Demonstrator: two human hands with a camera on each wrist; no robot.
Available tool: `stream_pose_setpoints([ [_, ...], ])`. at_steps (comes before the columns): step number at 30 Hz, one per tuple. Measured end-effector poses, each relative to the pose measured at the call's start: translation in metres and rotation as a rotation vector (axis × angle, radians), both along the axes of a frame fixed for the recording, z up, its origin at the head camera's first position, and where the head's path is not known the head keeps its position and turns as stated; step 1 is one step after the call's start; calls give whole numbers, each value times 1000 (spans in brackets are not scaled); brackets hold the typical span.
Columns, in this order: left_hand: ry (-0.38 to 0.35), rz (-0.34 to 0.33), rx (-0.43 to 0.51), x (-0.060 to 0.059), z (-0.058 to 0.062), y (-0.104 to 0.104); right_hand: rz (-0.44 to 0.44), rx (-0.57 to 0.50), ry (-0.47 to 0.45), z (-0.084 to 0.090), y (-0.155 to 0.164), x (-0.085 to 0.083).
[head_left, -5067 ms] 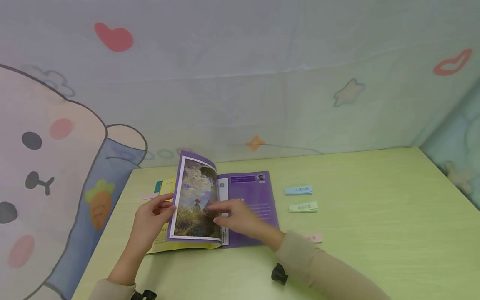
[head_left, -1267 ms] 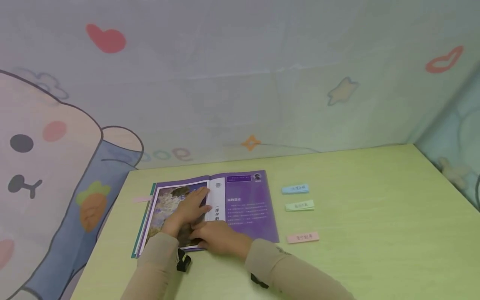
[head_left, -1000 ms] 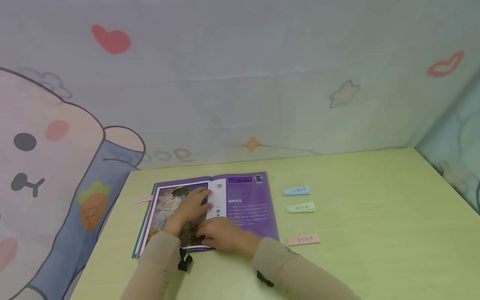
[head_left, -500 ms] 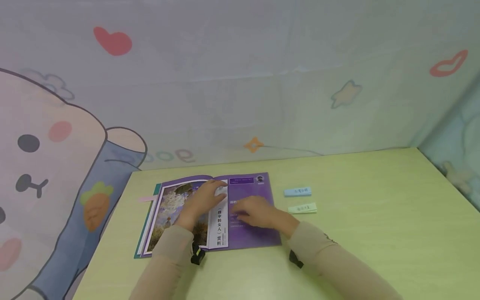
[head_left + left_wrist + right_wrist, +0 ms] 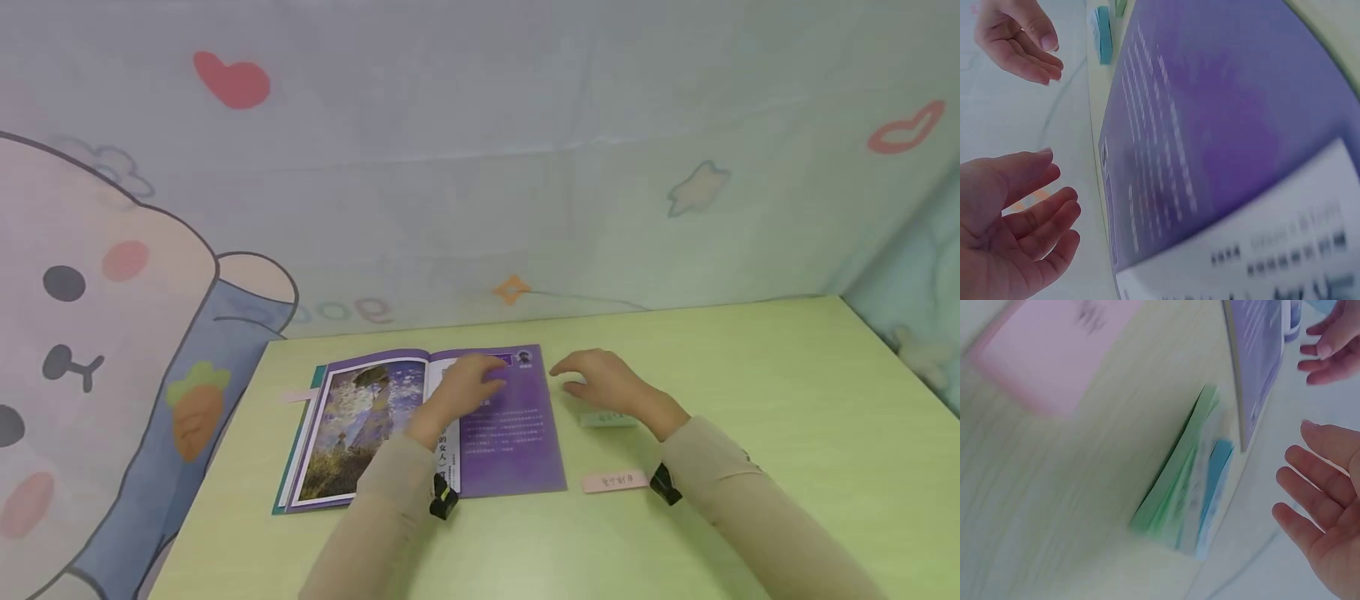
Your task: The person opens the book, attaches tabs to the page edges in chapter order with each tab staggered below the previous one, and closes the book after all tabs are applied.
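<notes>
An open book [image 5: 517,442] lies on the table, a painting filling its left page and purple text its right. My left hand [image 5: 467,387] is over the inner part of the right page with loosely bent fingers, holding nothing. Just off the book's right edge is my right hand [image 5: 603,379], fingers relaxed and nothing in them. It hides the blue sticky-note pad [image 5: 1102,34] in the head view; the left wrist view shows that pad standing clear of both hands. A green sticky-note pad [image 5: 607,420] is just below the right hand.
A pink sticky-note pad [image 5: 615,482] with handwriting lies nearer the front, by the right wrist. A pink tab [image 5: 298,396] sticks out from the book's left edge. A patterned cloth [image 5: 420,208] hangs behind the table.
The page that my left hand held raised now lies flat. After pressing near the fold, both hands have moved right; the right hand has left the book and reached toward the sticky-note pads.
</notes>
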State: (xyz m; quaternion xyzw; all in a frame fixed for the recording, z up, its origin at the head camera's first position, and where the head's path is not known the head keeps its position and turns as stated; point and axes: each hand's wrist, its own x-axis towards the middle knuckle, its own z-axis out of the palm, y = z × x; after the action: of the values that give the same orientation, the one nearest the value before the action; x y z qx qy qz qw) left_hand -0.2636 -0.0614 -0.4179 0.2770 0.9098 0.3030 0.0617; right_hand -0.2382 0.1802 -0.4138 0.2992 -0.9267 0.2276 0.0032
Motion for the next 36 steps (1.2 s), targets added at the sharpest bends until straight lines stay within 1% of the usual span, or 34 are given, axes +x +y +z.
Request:
stream_pose_setpoints([
  [7,-16,-28,35,-2,-9,25,-106,-23,-36,-8,40,1],
  [12,-17,-53,57,-5,-13,42,-159,-18,-63,-15,57,1],
  [16,-28,-42,83,-7,-20,56,-157,-3,-81,-20,62,0],
  [21,-30,-26,112,-8,-28,74,-156,21,-83,-20,62,-2],
  [23,-11,-18,123,-7,-31,81,-164,23,-82,-22,63,-2],
  [27,11,33,149,-4,-35,91,-162,13,-71,-31,65,-5],
  [30,0,75,168,-1,-38,99,-154,8,-61,-37,66,-5],
  [34,13,73,145,0,-43,105,-144,-5,-64,-39,65,-6],
  [36,33,65,122,0,-46,107,-137,-10,-62,-39,65,-6],
])
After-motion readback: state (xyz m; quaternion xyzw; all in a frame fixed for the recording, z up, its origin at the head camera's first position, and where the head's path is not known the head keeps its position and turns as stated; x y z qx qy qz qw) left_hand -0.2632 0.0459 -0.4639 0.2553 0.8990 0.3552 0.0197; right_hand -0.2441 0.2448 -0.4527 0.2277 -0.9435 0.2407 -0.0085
